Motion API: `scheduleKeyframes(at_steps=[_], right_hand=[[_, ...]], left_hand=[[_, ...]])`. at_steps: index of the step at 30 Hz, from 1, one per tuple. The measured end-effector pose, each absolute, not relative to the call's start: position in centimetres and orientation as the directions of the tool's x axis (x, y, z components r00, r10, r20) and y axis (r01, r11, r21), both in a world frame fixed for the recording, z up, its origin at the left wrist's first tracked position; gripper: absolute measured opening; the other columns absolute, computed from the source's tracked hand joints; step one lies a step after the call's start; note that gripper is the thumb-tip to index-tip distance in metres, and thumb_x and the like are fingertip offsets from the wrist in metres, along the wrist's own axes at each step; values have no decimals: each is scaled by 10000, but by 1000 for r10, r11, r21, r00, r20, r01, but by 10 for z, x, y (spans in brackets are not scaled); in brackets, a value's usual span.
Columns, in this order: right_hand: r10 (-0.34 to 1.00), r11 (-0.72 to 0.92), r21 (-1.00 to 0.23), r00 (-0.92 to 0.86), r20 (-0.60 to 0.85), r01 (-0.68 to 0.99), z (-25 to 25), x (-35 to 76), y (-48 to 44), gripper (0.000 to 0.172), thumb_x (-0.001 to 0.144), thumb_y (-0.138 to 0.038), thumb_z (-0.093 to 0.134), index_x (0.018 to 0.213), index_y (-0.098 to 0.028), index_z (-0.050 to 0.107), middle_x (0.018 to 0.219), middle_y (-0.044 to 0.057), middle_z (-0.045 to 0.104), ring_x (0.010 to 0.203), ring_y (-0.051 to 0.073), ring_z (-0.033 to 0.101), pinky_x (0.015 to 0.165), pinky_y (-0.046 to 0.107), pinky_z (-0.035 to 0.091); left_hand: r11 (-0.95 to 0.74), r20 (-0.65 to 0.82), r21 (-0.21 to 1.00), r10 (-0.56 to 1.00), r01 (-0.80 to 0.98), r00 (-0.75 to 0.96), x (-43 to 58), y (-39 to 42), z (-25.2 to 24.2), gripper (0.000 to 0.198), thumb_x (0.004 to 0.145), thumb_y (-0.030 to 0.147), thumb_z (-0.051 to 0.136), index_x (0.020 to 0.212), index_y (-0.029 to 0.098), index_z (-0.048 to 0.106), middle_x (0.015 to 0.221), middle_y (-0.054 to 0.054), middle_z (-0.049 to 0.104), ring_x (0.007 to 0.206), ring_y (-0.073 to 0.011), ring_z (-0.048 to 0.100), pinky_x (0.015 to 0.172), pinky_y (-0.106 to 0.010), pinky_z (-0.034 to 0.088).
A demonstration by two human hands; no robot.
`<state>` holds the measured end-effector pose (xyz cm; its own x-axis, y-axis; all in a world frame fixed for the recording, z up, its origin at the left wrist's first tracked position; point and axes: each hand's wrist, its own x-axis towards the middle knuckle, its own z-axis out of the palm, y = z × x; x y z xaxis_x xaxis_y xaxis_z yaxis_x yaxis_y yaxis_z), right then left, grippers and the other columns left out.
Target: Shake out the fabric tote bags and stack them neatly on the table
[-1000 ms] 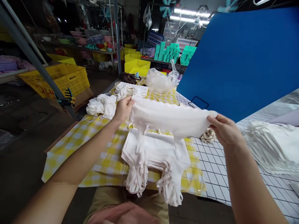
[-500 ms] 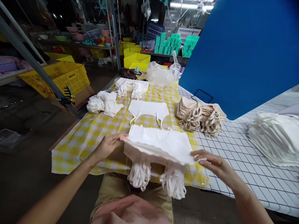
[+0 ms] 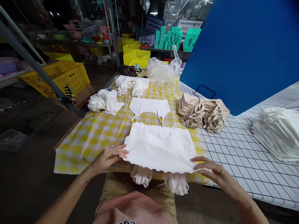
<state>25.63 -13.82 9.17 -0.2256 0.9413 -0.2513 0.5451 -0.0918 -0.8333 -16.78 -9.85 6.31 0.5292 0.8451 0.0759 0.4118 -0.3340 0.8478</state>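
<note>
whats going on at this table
A person's left hand and right hand are at the near corners of a white fabric piece spread out before them. Loops of white straps show below its near edge. Just beyond lies a single white strapped piece, with a pile of beige strapped pieces to the right.

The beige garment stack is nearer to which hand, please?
Right: the right hand is on the near side of the beige garment stack; the left hand is farther off, at the nearest white garment's left edge.
</note>
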Motion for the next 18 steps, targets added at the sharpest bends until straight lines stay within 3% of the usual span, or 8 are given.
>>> scheduleKeyframes(at_steps=[3,6,12,18], right_hand=[[966,-85,-833,-159,-203,547,102,259,-122,309,725,-515,602,709,-228,714,1085,88,623,1015,267,550,799,306,475],[996,-17,-859,-67,-60,512,119,257,-93,314,680,-507,646,643,-197,686,1021,97,640,907,248,576,705,275,486],[961,199,-931,124,246,308,156,241,-23,330,698,-483,638,841,-189,676,766,48,649,718,178,578,619,261,485],[905,293,-912,226,361,286,181,222,17,311,700,-499,625,749,-192,643,623,-5,585,605,142,545,529,232,462]], left_hand=[[-257,67,881,898,397,434,-163,-81,81,280,826,374,489,880,184,688,1021,-68,688,1082,-221,568,959,-347,404],[-228,105,893,944,389,311,-155,-48,105,309,792,403,510,868,154,676,946,-70,695,945,-216,613,841,-302,459],[-373,354,907,927,196,125,-140,24,152,290,738,424,533,716,139,579,673,7,589,673,-127,529,662,-224,431],[-407,402,911,913,65,78,-139,61,179,312,700,456,568,701,145,536,640,25,529,628,-107,484,603,-211,410]])
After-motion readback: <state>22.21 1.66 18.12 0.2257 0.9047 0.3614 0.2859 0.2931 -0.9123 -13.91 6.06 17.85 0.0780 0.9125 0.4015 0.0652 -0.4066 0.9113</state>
